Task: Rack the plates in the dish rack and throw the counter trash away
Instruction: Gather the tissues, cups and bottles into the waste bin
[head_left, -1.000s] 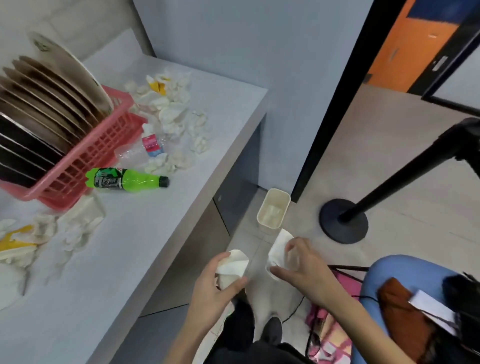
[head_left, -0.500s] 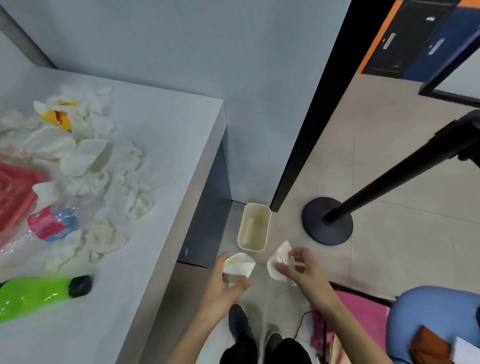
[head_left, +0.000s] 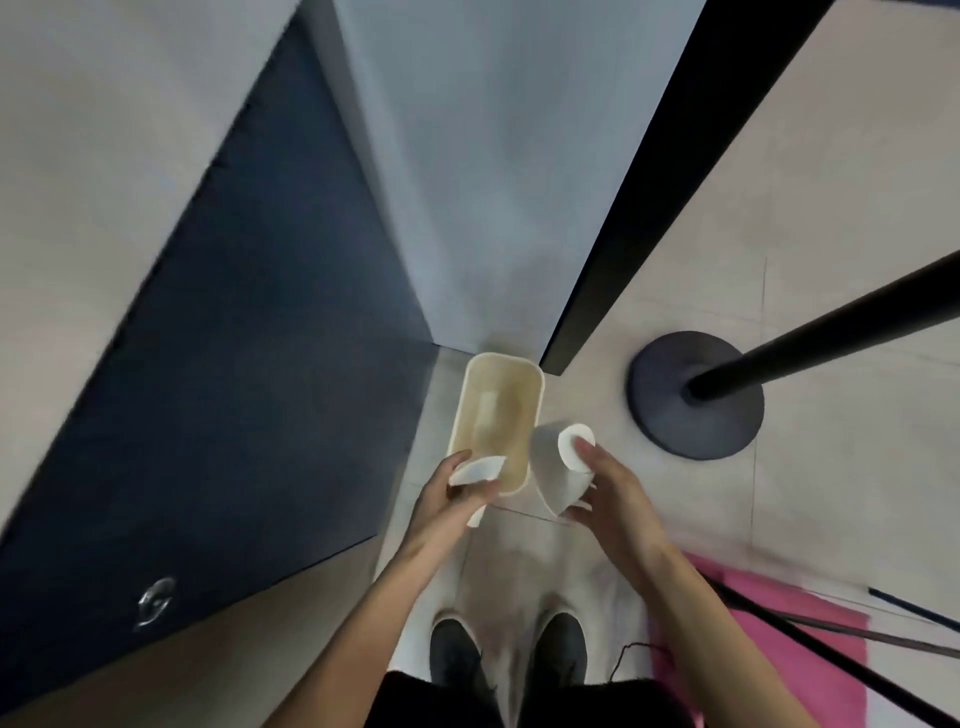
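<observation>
A cream rectangular trash bin (head_left: 470, 384) stands on the floor by the wall, with a little paper lying inside. My left hand (head_left: 454, 493) grips a crushed white paper cup (head_left: 480, 470) right over the bin's near rim. My right hand (head_left: 615, 493) holds a second white paper cup (head_left: 553, 470) on its side just right of the bin, fingers on its base and thumb under its mouth. The dish rack and plates are out of view.
The grey counter's edge and its dark side panel (head_left: 234, 389) fill the left. A black stand with a round base (head_left: 696, 395) is on the floor to the right. A pink mat (head_left: 779, 639) lies behind my right arm. My shoes (head_left: 457, 654) show below.
My view has swung down from the counter to the floor. Both hands moved forward with their cups to the bin's near edge. The cup in my right hand now shows its base.
</observation>
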